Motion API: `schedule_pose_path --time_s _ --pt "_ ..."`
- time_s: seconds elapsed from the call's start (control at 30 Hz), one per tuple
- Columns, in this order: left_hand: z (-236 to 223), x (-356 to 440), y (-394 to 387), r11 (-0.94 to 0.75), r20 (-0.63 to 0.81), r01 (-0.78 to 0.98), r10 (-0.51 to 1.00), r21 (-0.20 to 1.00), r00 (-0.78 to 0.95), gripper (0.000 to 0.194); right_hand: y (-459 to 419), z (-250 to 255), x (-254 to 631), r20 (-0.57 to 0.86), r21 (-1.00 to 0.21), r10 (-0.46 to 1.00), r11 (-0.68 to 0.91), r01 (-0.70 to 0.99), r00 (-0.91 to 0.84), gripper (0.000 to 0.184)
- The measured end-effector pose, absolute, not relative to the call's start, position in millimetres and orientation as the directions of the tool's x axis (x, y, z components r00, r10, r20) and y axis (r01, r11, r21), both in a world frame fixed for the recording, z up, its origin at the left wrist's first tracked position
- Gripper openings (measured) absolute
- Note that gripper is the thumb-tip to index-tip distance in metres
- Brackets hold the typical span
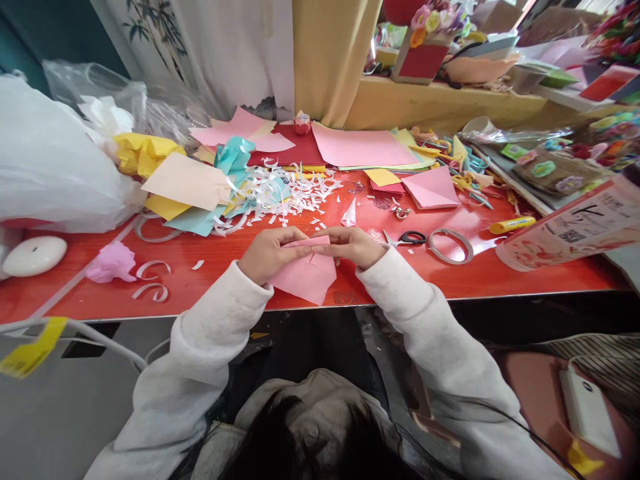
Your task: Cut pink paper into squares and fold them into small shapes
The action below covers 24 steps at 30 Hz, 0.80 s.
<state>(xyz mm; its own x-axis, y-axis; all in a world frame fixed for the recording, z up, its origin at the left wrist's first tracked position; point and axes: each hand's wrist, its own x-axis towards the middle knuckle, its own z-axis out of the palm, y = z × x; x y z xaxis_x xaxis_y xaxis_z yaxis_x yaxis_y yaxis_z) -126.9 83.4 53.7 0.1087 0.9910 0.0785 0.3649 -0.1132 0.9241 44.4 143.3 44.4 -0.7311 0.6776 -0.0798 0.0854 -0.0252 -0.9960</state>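
A sheet of pink paper (306, 277) hangs between my two hands just above the table's front edge, partly folded along its top. My left hand (274, 253) pinches its upper left part. From the other side, my right hand (356, 247) grips the top edge, thumb in front, with the fingertips of both hands meeting. Some of the fold is hidden behind the fingers. Just beyond my right hand lies a small folded pink-and-white paper piece (349, 213). Scissors (407, 238) with black handles and a roll of tape (450, 246) lie to the right.
White paper shreds (280, 193) are heaped at the back left, beside a large white plastic bag (60, 160). Pink square sheets (431, 187) and a large pink sheet (365, 145) lie behind. A yellow marker (513, 225) and a printed paper bag (575, 223) stand right.
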Motion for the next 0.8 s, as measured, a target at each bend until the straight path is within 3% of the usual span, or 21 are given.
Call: schedule_pose_path --time_s 0.1,0.23,0.37,0.47,0.6,0.8 --pt "55.1 -127.1 83.6 -0.057 0.046 0.275 0.998 0.960 0.047 0.031 145.4 42.3 44.8 -0.068 -0.997 0.758 -0.070 0.024 -0.648 0.027" --pt "52.2 -128.9 84.9 -0.012 0.014 0.012 0.990 1.000 -0.137 0.050 147.2 41.1 46.5 -0.099 -0.975 0.878 -0.180 -0.130 -0.468 0.028" --pt "49.0 -129.7 84.0 0.018 -0.041 -0.150 0.988 0.989 -0.152 0.041 147.2 41.9 47.0 -0.114 -0.964 0.882 -0.210 -0.164 -0.458 0.028" --pt "49.8 -129.6 83.1 0.044 -0.079 -0.185 0.979 0.982 -0.189 0.037 148.2 40.5 47.7 -0.074 -0.985 0.862 -0.141 -0.097 -0.501 0.028" --pt "53.9 -127.9 81.8 0.142 -0.158 -0.144 0.981 0.979 -0.110 0.037 148.0 39.4 48.7 0.004 -0.997 0.822 -0.039 -0.063 -0.570 0.026" --pt "55.5 -124.0 78.4 0.106 -0.115 -0.101 0.989 0.989 -0.090 0.027 142.0 41.8 48.0 0.008 -0.998 0.730 -0.038 -0.053 -0.683 0.025"
